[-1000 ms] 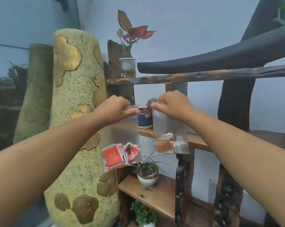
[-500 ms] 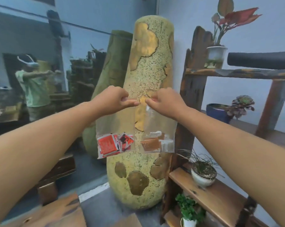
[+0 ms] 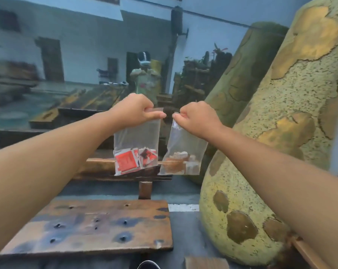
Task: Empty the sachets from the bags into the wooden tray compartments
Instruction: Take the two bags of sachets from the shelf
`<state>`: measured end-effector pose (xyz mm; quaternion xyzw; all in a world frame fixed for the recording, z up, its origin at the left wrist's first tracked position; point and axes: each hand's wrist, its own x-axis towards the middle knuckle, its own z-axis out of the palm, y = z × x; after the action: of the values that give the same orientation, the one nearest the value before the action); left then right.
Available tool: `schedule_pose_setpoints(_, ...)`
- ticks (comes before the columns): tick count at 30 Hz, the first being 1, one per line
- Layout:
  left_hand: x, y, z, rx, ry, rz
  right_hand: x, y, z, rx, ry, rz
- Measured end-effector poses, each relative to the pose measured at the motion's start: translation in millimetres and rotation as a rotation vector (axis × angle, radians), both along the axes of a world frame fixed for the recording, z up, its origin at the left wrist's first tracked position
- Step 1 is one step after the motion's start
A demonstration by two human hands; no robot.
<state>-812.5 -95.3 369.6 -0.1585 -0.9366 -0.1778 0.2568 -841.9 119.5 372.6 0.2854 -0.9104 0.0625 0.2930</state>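
My left hand (image 3: 134,111) pinches the top edge of a clear plastic bag (image 3: 137,136) that hangs down with red sachets (image 3: 133,160) at its bottom. My right hand (image 3: 196,118) pinches the top of a second clear bag (image 3: 183,144) holding brown and white sachets (image 3: 178,164). Both bags hang side by side at arm's length, a small gap between them. No wooden tray with compartments is in view.
A dark wooden bench (image 3: 90,226) with several holes lies below my arms. A large yellow-green mottled vase (image 3: 280,152) stands at the right. A glass wall (image 3: 67,65) ahead reflects a person and long tables.
The view has swung to the left, away from the plant shelf toward the glass wall and bench. Both hands keep holding the bags, now slightly farther apart.
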Motion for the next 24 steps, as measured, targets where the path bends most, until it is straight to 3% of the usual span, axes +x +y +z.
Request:
schedule_pose_setpoints(11, 120.5, -139.7, -3.7, -0.068, -0.071, 0.489, 16.1, -184.7, -11.2, -0.081, -0.059, 0.534)
schedule_pose_setpoints(24, 304.0, -136.8, 8.1, -0.113, -0.082, 1.135, 117.9, -293.1, -9.5, -0.135, -0.137, 1.173)
